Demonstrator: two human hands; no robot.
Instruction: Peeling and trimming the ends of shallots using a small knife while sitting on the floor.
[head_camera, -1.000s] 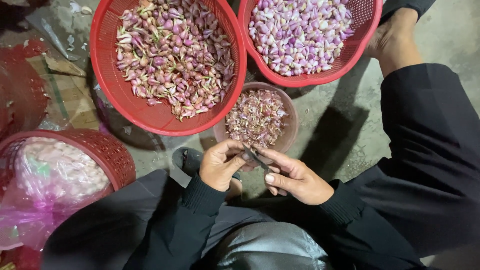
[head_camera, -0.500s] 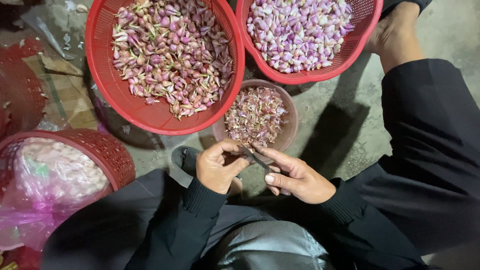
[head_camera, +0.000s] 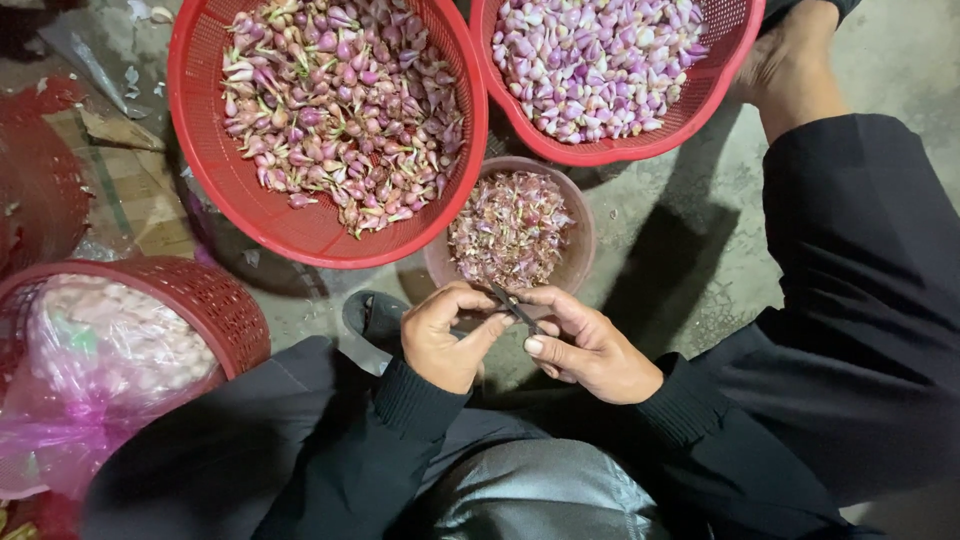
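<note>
Gripping a small dark blade (head_camera: 515, 305) between them, the two hands are meeting just below the brown bowl (head_camera: 580, 235): the left hand (head_camera: 445, 335) is curling shut around something too small to make out, thumb stretching toward the blade, while the right hand (head_camera: 590, 350) is pinching the blade's near end with fingers closed. The blade is slanting up toward the bowl's near rim, so the work is sitting between the fingertips of both hands, over the concrete floor (head_camera: 690, 200). The bowl is holding dry, papery pink trimmings and is standing between and just in front of two red mesh baskets. The left basket (head_camera: 200, 170) is carrying untrimmed purple bulbs with stringy tails; the right basket (head_camera: 720, 100) is holding smoother, cleaner purple-white bulbs. A third red basket (head_camera: 215, 300), at the far left, is lined with a pink plastic bag (head_camera: 60, 430) of pale peeled cloves. A bare foot (head_camera: 790, 70) is resting beside the right basket, and a dark sandal (head_camera: 375, 315) is peeking out just left of the left hand. Black sleeves are covering both wrists.
</note>
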